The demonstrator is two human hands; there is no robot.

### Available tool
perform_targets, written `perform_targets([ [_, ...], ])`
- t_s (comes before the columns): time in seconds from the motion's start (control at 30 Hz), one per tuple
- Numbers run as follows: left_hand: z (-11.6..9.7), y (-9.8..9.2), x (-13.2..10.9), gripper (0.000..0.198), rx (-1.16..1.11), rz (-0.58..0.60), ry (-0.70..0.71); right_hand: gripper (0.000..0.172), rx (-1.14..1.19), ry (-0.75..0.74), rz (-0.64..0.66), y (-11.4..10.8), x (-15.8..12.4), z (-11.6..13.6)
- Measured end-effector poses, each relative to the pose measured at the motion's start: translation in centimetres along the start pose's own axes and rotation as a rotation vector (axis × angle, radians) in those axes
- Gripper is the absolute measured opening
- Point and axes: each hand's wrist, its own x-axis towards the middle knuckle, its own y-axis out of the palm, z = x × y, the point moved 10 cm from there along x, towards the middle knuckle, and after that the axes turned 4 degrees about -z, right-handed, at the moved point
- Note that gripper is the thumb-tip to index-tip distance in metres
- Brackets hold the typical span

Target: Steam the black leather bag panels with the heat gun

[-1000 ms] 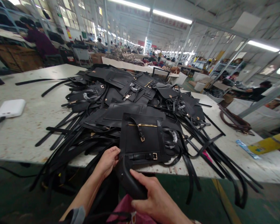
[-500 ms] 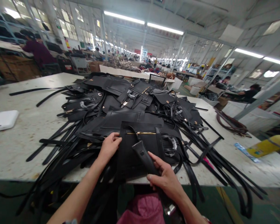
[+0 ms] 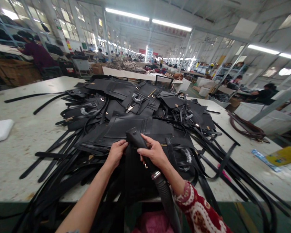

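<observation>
A black leather-like bag piece [image 3: 135,174] with a gold zipper lies in front of me at the table's near edge. My left hand [image 3: 116,153] pinches its upper left edge between thumb and fingers. Wrapped in my right hand [image 3: 153,152] is a black nozzle [image 3: 133,136] with a flat, wide tip, tilted over the top of the piece. A shiny metal ring [image 3: 156,175] joins it to a ribbed black hose [image 3: 166,194] running down toward my lap. The nozzle tip is close to my left fingertips and covers most of the zipper.
A heap of black bag pieces [image 3: 126,124] with buckles and long straps [image 3: 225,161] spreads over the pale table [image 3: 26,129]. A white box [image 3: 1,129] sits left; coiled brown straps [image 3: 244,124] and a yellow container [image 3: 285,154] lie right. People work farther back.
My right hand has raised the nozzle up and left to the top edge of the piece, near my left hand. The ribbed hose and red sleeve now show.
</observation>
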Motion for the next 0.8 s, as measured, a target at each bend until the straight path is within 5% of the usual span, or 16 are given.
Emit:
perform_targets([
  [0.13,0.1,-0.3,0.2,0.029,-0.059,-0.035,-0.016,0.073,0.013,-0.061,-0.090,-1.5,-1.2,1.5],
  [0.33,-0.4,-0.2,-0.4,0.026,-0.103,-0.033,-0.019,0.073,-0.113,0.060,-0.004,-1.3,-4.7,-1.0],
  [0.47,-0.3,0.4,-0.9,0.032,-0.090,0.045,-0.059,0.076,-0.154,-0.003,0.013,0.7,-2.9,-1.3],
  [0.6,0.4,-0.5,-0.7,0.037,-0.108,-0.027,-0.130,0.077,-0.230,-0.117,-0.082,1.5,-0.6,0.2],
  [0.8,0.2,-1.6,-0.4,0.029,0.016,-0.134,-0.150,0.075,-0.156,-0.155,-0.206,-1.6,-5.1,1.3],
])
